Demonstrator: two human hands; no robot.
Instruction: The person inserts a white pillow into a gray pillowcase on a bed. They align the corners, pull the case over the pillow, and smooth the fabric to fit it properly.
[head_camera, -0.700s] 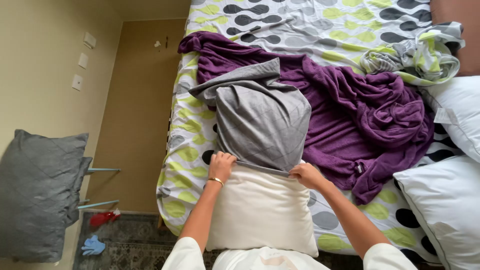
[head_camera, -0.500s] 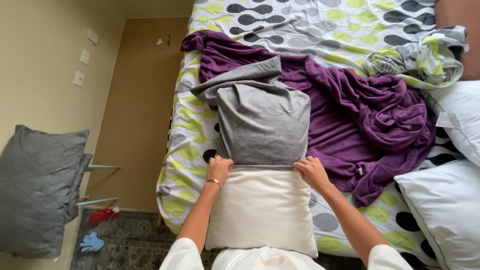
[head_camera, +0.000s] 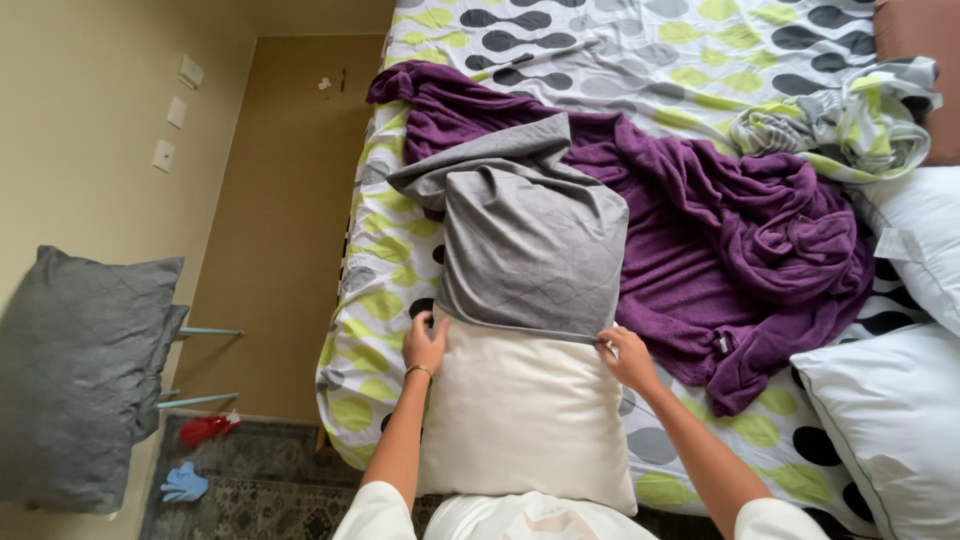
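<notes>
Left hand (head_camera: 426, 345) and right hand (head_camera: 628, 357) each pinch the open hem of the grey pillowcase (head_camera: 535, 245) (half-drawn over the cream pillow (head_camera: 520, 425)), lying on the bed (head_camera: 380, 300).

A pillow (head_camera: 525, 420) lies on the bed (head_camera: 380, 300) at its near edge, its far end inside the pillowcase (head_camera: 535, 240). The left hand (head_camera: 425, 345) sits at the case's left corner, the right hand (head_camera: 628, 358) at its right corner. A blanket (head_camera: 740, 240) spreads behind and right of the case. Two more pillows (head_camera: 890, 420) lie at the right; another pillow (head_camera: 80, 375) rests far left, off the bed.
</notes>
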